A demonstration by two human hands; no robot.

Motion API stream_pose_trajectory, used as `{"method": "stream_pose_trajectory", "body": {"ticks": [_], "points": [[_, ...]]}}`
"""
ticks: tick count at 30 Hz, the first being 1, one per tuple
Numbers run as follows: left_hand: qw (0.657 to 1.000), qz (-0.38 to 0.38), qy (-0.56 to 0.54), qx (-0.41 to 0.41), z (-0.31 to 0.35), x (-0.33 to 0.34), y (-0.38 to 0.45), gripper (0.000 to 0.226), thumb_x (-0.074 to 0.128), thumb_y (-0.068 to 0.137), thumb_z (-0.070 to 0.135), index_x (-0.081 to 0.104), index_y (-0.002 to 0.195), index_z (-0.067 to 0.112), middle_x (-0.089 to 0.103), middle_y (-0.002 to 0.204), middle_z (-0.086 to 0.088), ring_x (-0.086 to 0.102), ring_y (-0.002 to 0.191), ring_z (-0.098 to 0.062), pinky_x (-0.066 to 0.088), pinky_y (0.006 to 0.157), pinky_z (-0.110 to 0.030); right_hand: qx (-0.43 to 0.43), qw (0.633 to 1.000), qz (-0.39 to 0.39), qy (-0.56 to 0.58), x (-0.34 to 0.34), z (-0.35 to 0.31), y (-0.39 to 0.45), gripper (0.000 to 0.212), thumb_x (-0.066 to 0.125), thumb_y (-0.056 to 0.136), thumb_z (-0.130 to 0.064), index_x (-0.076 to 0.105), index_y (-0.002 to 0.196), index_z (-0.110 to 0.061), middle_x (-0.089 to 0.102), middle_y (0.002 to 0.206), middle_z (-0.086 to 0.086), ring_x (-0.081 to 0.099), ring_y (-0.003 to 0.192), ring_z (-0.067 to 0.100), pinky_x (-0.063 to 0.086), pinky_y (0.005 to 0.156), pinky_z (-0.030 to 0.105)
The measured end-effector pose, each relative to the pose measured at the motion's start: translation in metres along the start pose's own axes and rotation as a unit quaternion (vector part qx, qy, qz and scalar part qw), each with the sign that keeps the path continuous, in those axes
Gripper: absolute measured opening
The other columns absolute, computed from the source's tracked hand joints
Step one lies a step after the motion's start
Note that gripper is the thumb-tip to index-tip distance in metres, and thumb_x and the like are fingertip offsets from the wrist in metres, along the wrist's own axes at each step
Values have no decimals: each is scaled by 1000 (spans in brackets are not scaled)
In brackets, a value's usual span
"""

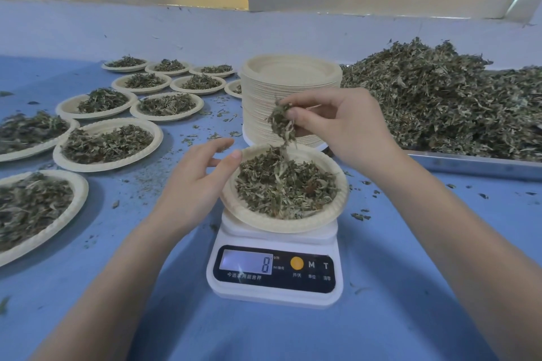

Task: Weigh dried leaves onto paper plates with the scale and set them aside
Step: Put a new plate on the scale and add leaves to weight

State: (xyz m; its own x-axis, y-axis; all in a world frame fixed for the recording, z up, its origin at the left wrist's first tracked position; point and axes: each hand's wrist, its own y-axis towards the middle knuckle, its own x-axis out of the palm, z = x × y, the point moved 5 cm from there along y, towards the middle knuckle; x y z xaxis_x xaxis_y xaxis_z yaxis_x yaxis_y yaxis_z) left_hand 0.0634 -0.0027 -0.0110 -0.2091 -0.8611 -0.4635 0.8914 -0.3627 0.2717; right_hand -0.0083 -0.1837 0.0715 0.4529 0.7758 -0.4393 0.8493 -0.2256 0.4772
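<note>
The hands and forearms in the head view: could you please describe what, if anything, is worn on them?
Nothing is worn. The left hand and right hand are both bare, without gloves, and no rings, watch or bracelet can be seen. Both forearms are uncovered as far as the bottom edge of the picture, with no sleeve in view. The fingernails look short and unpainted.

The scale's display [245,263] shows one blurred digit, perhaps an 8. Filled plates at the left edge [26,208] are cut off. The leaf pile [457,102] runs past the right edge. One far plate [233,88] is half hidden behind the plate stack [290,97].
</note>
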Motion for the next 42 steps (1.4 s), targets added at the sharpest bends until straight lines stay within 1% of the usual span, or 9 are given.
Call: {"method": "stream_pose_trajectory", "body": {"ticks": [5, 10, 20, 25, 29, 35, 38, 40, 42], "points": [[1000, 0, 5, 2, -1, 0, -1, 43, 44, 91, 49, 52, 130, 34, 50, 127, 15, 49, 104, 10, 32, 77, -11, 19, 994, -15, 103, -3, 0, 0, 23, 66, 83, 2, 71, 87, -20, 71, 75, -5, 70, 71, 11, 57, 75, 23], [1000, 0, 4, 2, -1, 0, 0, 44, 43, 90, 50, 51, 130, 34, 50, 127, 16, 48, 104, 10, 33, 77, -12, 23, 991, -4, 132, -6, 0, -1, 24, 66, 83, 4, 70, 91, -18, 70, 77, -5, 69, 71, 10, 56, 70, 18], [1000, 3, 6, 6, 0, -1, -1, 42, 45, 91, 47, 52, 130, 33, 50, 126, 16, 48, 102, 12, 33, 76, -11, 38, 991, 3, 130, -6, 3, -1, 24, 67, 81, 5, 71, 90, -16, 71, 84, -3, 70, 77, 15, 58, 77, 25], [998, 48, 5, 47, 8, -4, -2, 27, 53, 91, 37, 57, 118, 36, 53, 120, 13, 51, 104, 6, 38, 76, -6, 47, 992, 8, 121, -5, 2, -3, 20, 66, 81, 6, 71, 90, -11, 72, 89, 5, 71, 84, 24, 58, 80, 31], [989, 85, 14, 119, 20, -6, -7, 24, 60, 90, 23, 59, 110, 36, 58, 114, 9, 55, 104, -6, 46, 89, -28, 41, 993, 3, 115, -5, -2, -6, 20, 66, 81, 5, 71, 88, -13, 73, 86, 6, 71, 78, 19, 57, 79, 26], [990, 77, 7, 122, 26, -4, -9, 25, 61, 88, 24, 57, 105, 42, 58, 115, 8, 55, 104, -5, 47, 91, -33, 35, 993, 16, 107, -17, 3, -13, 21, 66, 81, 5, 72, 88, -14, 71, 79, -3, 70, 71, 11, 57, 72, 21], [984, 77, 35, 154, 45, 0, -6, 25, 62, 89, 22, 60, 110, 34, 58, 111, 12, 55, 103, -8, 46, 88, -25, 36, 994, 30, 97, -30, 11, -14, 23, 66, 81, 4, 72, 85, -19, 70, 68, -10, 70, 66, 7, 49, 60, 11], [977, 63, 64, 191, 69, 9, 2, 26, 63, 89, 21, 61, 113, 30, 56, 104, 20, 54, 97, -4, 42, 81, -13, 27, 996, 72, 51, -49, 19, -8, 26, 68, 81, -2, 71, 82, -27, 70, 67, -15, 69, 67, 3, 52, 65, 13], [972, 32, 86, 217, 91, 25, 13, 30, 63, 87, 21, 61, 116, 27, 59, 106, 16, 54, 93, -4, 39, 77, -9, 10, 989, 136, -61, -73, 31, 3, 26, 69, 81, -11, 69, 80, -37, 69, 74, -20, 65, 69, -7, 50, 74, 9]]}}
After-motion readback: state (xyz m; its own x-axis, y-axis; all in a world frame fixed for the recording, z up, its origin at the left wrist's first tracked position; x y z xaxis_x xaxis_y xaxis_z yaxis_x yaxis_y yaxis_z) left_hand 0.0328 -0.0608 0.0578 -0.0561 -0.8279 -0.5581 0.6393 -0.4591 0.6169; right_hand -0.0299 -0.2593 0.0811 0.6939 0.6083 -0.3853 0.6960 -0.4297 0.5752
